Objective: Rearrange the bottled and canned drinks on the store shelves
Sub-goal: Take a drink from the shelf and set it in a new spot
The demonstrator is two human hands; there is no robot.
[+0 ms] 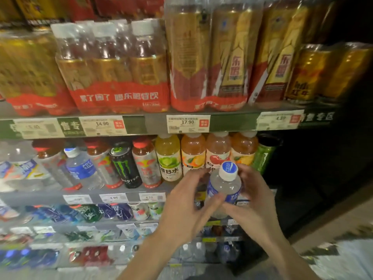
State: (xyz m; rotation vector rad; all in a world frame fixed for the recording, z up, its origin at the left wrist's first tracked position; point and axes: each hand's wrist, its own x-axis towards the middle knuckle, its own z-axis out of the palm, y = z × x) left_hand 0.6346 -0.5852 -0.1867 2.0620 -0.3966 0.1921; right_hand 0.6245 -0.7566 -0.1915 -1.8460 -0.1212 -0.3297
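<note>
Both hands hold one clear bottle (224,190) in front of the shelves, at the right of the middle shelf (113,196) and a little below its row of drinks. The bottle has a white cap with a blue mark and a blue label, and it stands nearly upright. The left hand (186,205) has its thumb and fingers curled on the left side of the bottle, so this grip is clamped on it. The right hand (255,201) wraps the right side and the lower part, and its grip is also clamped on the bottle.

Just behind the hands, on the middle shelf, stand four juice bottles (205,154), yellow and orange, side by side. Left of them are a bottle with a red cap (146,160), a black can (125,164) with a green claw mark, and another clear bottle with a blue label (80,166). A green bottle (263,156) stands at the right end of the row.

On the top shelf (153,123) sit packs (115,71) of gold and red bottles in plastic wrap, with gold cans (327,73) at the right. Price tags (187,123) hang on the shelf edge. The lower shelves carry more drinks, but they are too blurred to tell.
</note>
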